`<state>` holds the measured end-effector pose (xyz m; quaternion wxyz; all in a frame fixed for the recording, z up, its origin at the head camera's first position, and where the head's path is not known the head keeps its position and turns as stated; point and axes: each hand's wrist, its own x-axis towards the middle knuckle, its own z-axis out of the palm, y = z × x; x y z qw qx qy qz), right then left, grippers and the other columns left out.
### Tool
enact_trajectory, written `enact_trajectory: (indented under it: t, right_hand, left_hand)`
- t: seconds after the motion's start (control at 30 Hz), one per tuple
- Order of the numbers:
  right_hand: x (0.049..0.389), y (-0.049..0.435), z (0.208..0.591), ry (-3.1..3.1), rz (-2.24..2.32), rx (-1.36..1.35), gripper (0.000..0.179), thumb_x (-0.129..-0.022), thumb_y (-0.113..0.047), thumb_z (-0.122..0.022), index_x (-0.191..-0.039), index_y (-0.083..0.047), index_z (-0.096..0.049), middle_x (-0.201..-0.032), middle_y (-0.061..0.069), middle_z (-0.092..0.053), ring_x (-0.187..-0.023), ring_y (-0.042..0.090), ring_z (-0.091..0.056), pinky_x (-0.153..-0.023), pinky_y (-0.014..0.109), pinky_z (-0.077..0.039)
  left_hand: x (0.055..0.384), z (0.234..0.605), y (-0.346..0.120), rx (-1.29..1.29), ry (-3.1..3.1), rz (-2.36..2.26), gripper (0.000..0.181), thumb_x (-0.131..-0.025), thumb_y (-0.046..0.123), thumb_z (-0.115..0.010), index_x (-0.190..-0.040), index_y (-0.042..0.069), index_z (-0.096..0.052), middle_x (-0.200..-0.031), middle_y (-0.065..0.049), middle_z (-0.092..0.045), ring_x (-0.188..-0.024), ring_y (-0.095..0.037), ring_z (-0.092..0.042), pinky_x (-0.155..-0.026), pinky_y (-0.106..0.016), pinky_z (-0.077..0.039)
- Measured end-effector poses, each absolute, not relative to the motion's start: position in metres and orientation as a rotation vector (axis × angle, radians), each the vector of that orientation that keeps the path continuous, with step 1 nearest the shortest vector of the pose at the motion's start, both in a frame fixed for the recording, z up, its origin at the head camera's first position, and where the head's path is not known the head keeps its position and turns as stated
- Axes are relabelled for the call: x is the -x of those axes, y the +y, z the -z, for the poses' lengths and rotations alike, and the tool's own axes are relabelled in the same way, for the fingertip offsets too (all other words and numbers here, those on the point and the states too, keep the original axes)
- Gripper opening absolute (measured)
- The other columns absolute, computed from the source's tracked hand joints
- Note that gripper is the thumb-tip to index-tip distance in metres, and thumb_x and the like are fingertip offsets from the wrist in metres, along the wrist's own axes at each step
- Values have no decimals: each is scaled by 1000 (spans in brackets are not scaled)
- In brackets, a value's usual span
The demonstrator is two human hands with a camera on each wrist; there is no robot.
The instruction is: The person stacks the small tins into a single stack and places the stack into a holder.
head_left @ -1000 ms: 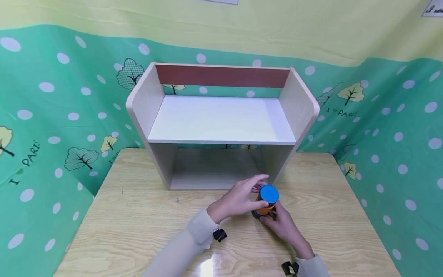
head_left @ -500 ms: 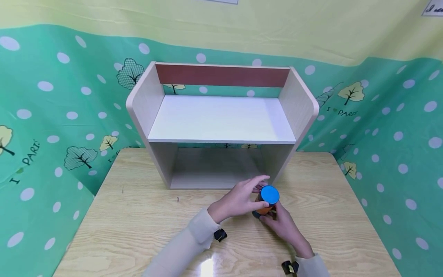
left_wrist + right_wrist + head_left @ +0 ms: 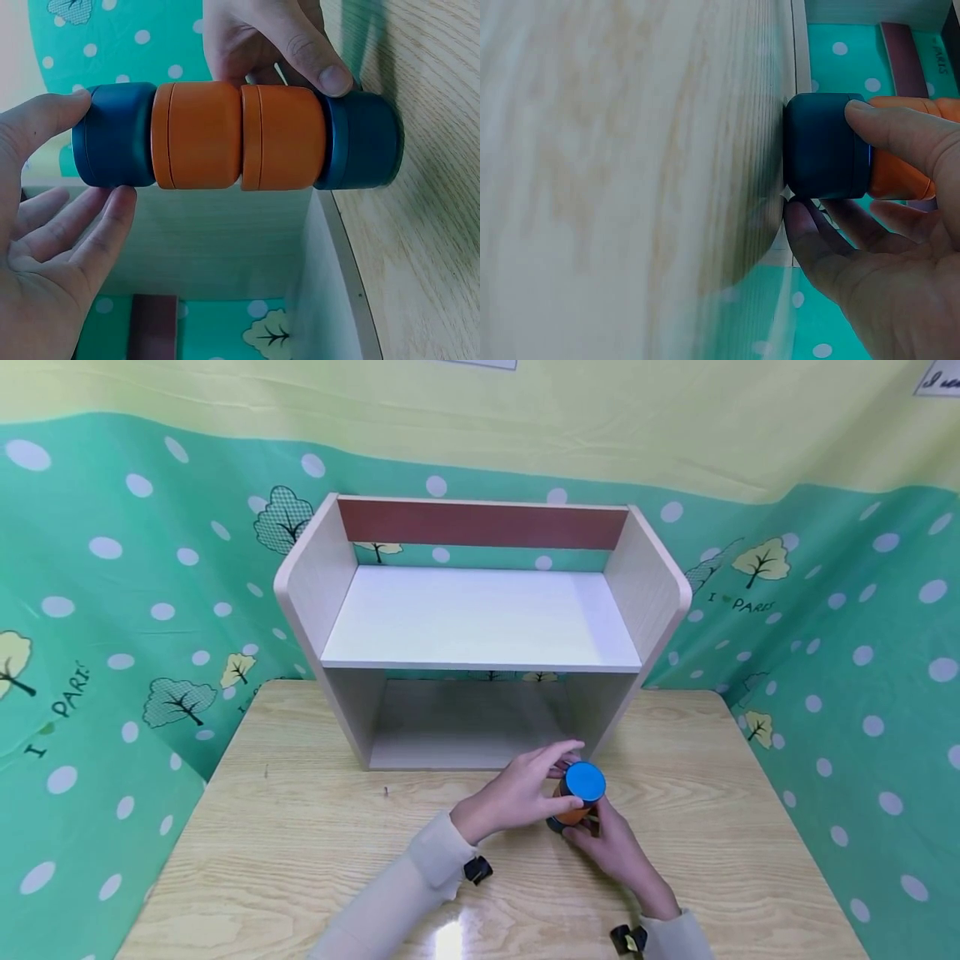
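Observation:
A column of small round lidded jars stands on the table, two orange between two blue. At its top is a blue jar (image 3: 585, 781); below come an orange jar (image 3: 199, 135), another orange jar (image 3: 283, 139) and a bottom blue jar (image 3: 366, 141) at the tabletop. My left hand (image 3: 517, 789) holds the top blue jar between thumb and fingertips, its other fingers spread. With thumb and fingers, my right hand (image 3: 615, 847) grips the bottom blue jar low down. The fingers hide much of the lower column in the head view.
Just behind the hands stands a two-level shelf unit (image 3: 480, 618) with pale side panels and a brown back rail. It rests on a light wooden table (image 3: 300, 860). A green dotted curtain (image 3: 825, 635) hangs round the back and sides.

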<state>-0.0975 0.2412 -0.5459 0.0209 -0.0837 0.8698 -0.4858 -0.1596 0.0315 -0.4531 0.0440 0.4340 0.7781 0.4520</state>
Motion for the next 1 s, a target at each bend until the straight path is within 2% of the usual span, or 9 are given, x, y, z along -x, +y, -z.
enact_trajectory:
  t: [0.23,0.5,0.73,1.0]
  right_hand:
    - [98,240,546,2696,1506,245,73,-86,1,-77,-147,-8,-38,-137,21,-54,-120,40,-57,-91,47,-55]
    - [97,237,547,2715,1538,226,65,-83,4,-78,-139,-6,-46,-131,22,-58,-117,40,-59,-91,48,-55]
    - [97,238,549,2716,1564,238,65,-82,5,-79,-137,-5,-47,-129,24,-59,-116,42,-59,-91,49,-55]
    - [98,238,547,2723,1510,175,67,-82,5,-79,-138,-8,-46,-132,21,-58,-118,39,-59,-93,49,-54]
  left_hand:
    - [159,457,29,-1288,2387,-1368,74,-92,25,-76,-152,12,-36,-141,-8,-54,-118,-10,-58,-96,-21,-49]
    - [158,473,16,-1172,2359,-1427,74,-92,27,-75,-153,15,-36,-146,-4,-49,-122,-18,-58,-99,-24,-48]
    - [154,486,9,-1100,2390,-1410,73,-92,26,-76,-152,9,-37,-140,-10,-54,-119,-24,-60,-97,-27,-50]
    - [150,506,11,-1059,2348,-1443,72,-91,18,-76,-151,9,-38,-137,-14,-56,-118,-27,-62,-97,-28,-51]
